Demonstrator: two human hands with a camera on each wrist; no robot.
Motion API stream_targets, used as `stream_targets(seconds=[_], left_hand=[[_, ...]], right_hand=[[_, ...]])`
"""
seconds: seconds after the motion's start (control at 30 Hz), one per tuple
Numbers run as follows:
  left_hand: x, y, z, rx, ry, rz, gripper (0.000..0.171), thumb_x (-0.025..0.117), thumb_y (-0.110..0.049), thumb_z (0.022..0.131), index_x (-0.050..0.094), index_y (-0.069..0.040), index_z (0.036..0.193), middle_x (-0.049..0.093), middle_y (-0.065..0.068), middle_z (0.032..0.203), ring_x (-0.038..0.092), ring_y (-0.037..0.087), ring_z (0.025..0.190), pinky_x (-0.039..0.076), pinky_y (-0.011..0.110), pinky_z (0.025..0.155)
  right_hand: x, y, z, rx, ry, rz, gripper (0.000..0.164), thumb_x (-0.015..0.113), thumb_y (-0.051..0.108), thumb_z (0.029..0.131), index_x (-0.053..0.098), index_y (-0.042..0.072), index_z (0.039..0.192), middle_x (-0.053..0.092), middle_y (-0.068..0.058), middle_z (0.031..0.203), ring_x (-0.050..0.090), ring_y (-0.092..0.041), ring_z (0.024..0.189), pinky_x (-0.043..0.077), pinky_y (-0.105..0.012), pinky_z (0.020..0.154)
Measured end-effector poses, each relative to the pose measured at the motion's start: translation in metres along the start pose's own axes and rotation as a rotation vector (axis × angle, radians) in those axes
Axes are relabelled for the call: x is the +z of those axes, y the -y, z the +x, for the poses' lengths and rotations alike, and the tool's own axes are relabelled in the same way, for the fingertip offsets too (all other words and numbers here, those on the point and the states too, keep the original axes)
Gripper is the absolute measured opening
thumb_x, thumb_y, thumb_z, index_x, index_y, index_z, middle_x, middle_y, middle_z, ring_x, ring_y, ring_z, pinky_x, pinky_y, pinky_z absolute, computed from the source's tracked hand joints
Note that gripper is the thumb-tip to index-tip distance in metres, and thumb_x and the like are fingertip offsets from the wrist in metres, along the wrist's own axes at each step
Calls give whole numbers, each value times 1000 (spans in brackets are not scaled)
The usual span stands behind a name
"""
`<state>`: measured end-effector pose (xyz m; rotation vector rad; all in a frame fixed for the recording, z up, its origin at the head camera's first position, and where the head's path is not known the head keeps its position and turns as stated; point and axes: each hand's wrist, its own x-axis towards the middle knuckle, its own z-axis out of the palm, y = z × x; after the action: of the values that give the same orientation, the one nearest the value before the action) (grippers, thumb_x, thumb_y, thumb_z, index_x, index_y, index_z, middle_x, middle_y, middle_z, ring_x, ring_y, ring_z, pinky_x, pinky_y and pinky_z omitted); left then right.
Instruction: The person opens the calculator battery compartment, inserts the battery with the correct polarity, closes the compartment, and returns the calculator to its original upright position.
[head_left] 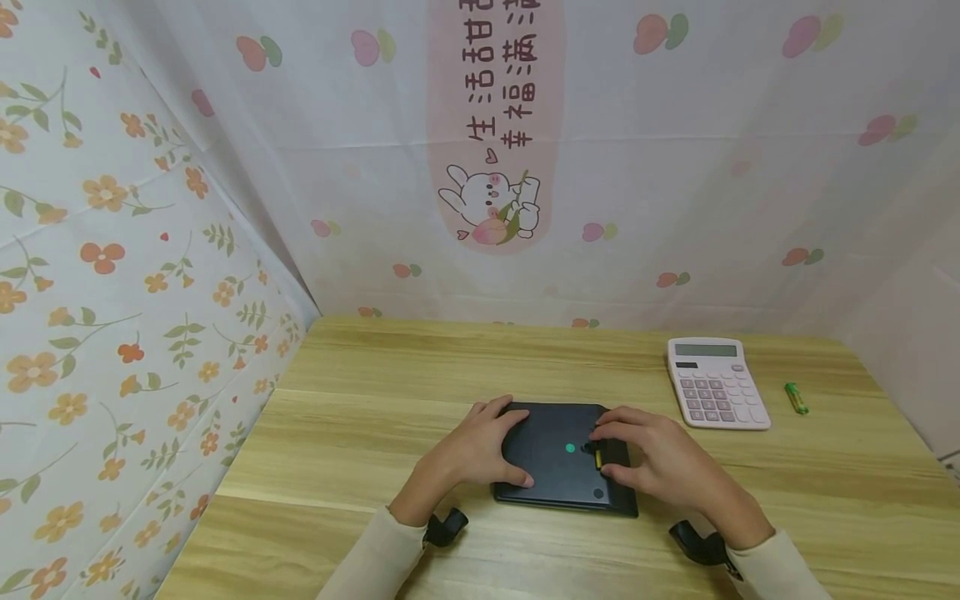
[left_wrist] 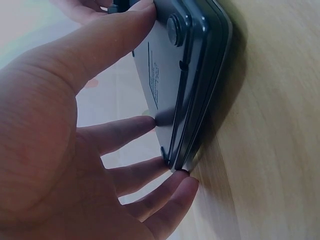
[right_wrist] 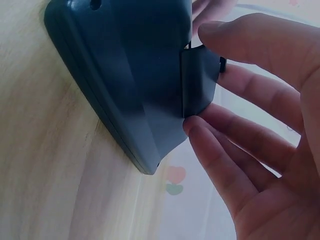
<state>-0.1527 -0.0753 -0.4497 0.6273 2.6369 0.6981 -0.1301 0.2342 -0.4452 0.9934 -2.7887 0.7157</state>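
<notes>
The black device (head_left: 540, 458) lies underside up on the counter (head_left: 337, 467), near 6 o'clock in the head view, probably so its back can be reached. At its 9 o'clock end, the left hand (head_left: 480, 446) spans it, fingers wide across 2 edges, likely to steady it. At 3 o'clock, the right hand (head_left: 660, 454) holds a small black cover (right_wrist: 200, 82) in narrowed fingers, beside a yellow strip (head_left: 598, 460), perhaps a battery. The pale calculator (head_left: 718, 383) sits at 2 o'clock, apart, a green battery (head_left: 797, 398) at its 3 o'clock.
</notes>
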Motion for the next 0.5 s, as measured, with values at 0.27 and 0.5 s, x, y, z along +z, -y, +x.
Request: stream_targets(seconds=[0.27,0.5], left_hand=[[0,1,0,-2,1,2,94,94,-46,86,52,-19,166,32,10,178,34,34,158,47,55,115],[0,0,0,4,0,6,94,94,-46,86,52,-19,166,32,10,177,34,35,158,47,55,116]], right_hand=[[0,0,1,-7,8,-2,34,95,16,86,83,20,118,68,6,123,67,-14,105,62,-40,86],[1,1,1,-2,17,-17,35,94,16,86,83,18,119,68,3,124,67,-15,104,61,-40,85]])
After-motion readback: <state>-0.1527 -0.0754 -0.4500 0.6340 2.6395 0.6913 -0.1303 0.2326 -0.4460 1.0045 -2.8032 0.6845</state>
